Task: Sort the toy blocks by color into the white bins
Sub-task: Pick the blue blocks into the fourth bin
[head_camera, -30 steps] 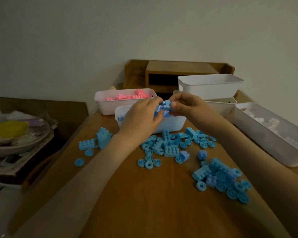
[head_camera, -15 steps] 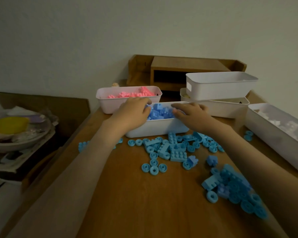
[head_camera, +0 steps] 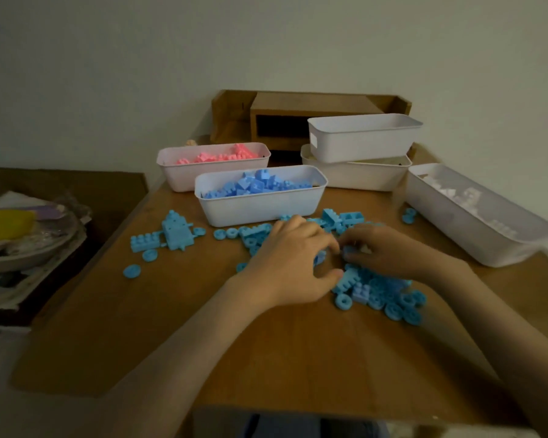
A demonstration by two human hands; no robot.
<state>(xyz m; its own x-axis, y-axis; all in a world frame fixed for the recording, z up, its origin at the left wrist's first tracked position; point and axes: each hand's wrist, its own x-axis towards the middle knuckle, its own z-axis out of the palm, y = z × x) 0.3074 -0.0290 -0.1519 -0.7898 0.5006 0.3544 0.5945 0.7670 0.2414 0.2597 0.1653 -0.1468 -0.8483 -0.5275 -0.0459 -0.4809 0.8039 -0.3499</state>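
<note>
On wood table (head_camera: 266, 358), L hand (head_camera: 291, 263), R hand (head_camera: 385, 251) fingers curled among studded blue blocks (head_camera: 393, 300); grip unclear.

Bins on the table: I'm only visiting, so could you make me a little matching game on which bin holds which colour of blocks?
Bins
1. front middle bin
2. back left bin
3. long bin at the right

Contents
a. pink blocks
b. white blocks
c. blue blocks

Pairs: 1-c, 2-a, 3-b.
</note>
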